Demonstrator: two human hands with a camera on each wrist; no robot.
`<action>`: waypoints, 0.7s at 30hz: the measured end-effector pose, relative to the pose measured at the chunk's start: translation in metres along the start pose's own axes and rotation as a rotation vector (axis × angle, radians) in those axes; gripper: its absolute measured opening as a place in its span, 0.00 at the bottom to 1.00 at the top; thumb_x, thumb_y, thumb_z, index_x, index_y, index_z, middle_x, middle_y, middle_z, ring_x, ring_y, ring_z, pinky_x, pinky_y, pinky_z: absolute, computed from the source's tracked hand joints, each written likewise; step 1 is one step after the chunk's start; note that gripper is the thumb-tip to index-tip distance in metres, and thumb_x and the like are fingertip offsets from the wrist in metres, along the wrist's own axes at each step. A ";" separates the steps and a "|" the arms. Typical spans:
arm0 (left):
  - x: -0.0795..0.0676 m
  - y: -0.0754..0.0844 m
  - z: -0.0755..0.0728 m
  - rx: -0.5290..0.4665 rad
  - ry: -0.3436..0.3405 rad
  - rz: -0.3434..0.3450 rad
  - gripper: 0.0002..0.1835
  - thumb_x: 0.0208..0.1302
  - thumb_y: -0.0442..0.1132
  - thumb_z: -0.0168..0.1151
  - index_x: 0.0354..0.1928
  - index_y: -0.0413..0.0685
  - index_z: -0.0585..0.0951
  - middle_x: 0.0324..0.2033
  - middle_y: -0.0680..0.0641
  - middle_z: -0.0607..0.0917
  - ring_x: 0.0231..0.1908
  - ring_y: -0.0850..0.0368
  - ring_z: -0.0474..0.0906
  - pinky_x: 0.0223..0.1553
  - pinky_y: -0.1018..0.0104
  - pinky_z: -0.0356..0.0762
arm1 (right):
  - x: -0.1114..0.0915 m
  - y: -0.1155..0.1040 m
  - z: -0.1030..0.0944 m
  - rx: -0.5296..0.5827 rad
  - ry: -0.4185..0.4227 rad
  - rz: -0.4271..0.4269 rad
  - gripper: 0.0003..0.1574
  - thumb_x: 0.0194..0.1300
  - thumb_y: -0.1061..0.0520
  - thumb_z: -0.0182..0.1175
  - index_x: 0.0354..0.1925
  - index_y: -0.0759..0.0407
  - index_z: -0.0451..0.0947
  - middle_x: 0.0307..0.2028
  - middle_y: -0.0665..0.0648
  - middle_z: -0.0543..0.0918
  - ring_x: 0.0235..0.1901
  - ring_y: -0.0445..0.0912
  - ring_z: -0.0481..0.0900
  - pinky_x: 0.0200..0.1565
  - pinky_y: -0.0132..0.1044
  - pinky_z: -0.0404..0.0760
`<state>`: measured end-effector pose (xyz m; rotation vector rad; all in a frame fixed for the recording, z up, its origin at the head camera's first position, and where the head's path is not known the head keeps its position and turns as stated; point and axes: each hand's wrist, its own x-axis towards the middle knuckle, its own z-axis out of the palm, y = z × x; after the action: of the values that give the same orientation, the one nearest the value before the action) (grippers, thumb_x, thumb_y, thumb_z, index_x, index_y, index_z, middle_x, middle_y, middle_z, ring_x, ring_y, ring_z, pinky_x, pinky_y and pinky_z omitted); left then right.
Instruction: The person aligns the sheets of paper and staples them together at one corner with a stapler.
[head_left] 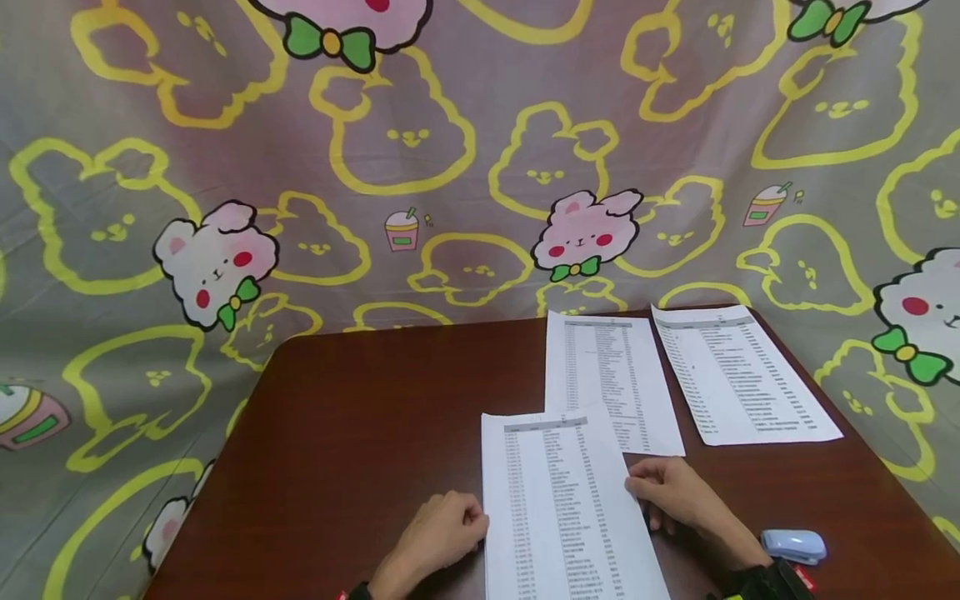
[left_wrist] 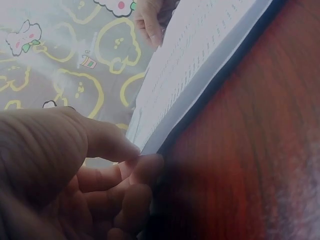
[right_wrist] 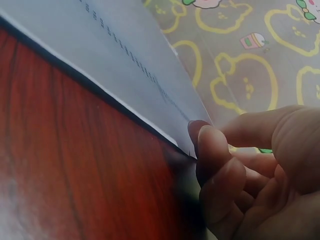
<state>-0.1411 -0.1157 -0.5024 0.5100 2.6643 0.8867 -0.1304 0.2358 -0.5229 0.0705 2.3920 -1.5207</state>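
A printed sheet of paper [head_left: 555, 500] with columns of small text lies between my two hands at the table's front. My left hand [head_left: 444, 533] pinches its left edge between thumb and curled fingers; in the left wrist view the thumb [left_wrist: 112, 142] presses on the paper's edge. On the opposite side my right hand [head_left: 678, 496] pinches the right edge. The right wrist view shows the fingertips [right_wrist: 212, 142] at the border of the sheet [right_wrist: 115, 65]. Whether it is one sheet or a thin stack, I cannot tell.
Behind the held paper lies a second printed sheet [head_left: 637, 375], partly overlapped by it. A third sheet [head_left: 742, 375] lies at the back right. A light blue stapler [head_left: 793, 546] sits beside my right wrist. The brown table [head_left: 360, 417] meets a patterned cloth [head_left: 450, 167] at the back.
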 end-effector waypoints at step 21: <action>-0.003 0.001 0.001 0.006 0.016 -0.031 0.09 0.59 0.42 0.60 0.22 0.54 0.77 0.13 0.60 0.68 0.16 0.65 0.62 0.19 0.71 0.55 | -0.001 -0.003 0.005 -0.060 0.116 0.061 0.11 0.66 0.53 0.60 0.42 0.59 0.80 0.19 0.53 0.78 0.15 0.45 0.74 0.15 0.34 0.70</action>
<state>-0.1382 -0.1158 -0.5022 0.4638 2.6824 0.8786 -0.1286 0.2297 -0.5219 0.2223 2.4998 -1.4532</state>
